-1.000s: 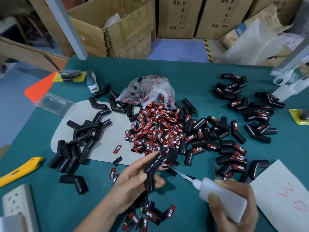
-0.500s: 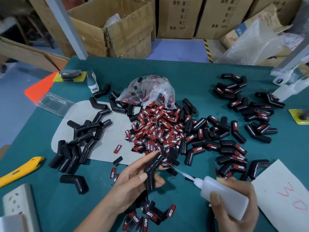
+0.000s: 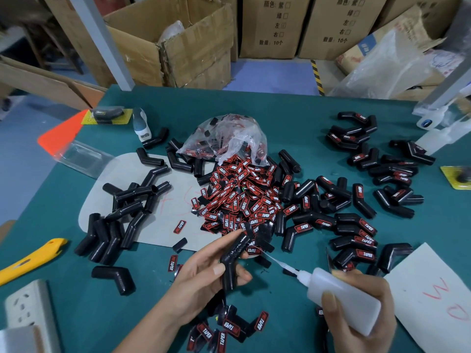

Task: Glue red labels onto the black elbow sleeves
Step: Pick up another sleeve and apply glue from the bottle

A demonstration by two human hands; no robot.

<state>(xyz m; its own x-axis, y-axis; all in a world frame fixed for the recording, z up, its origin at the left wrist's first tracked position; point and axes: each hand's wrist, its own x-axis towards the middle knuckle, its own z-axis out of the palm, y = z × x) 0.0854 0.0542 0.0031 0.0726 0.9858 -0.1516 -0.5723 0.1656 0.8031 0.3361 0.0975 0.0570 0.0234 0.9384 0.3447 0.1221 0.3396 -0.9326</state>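
- You are at the gluing step: your right hand [image 3: 362, 312] wraps its grip around the glue bottle [image 3: 341, 299], nozzle aimed at the elbow sleeve [image 3: 233, 258], low centre of the frame.
- Your left hand [image 3: 204, 278] pinches that sleeve above the tabletop [image 3: 293, 118].
- Next, you likely need one label from the red labels [image 3: 239, 200], mid-frame, pressed onto the wet patch.

Matt black rubbery sleeve [image 3: 233, 258]; translucent white plastic bottle [image 3: 344, 300]; teal felt-like tabletop [image 3: 293, 118].
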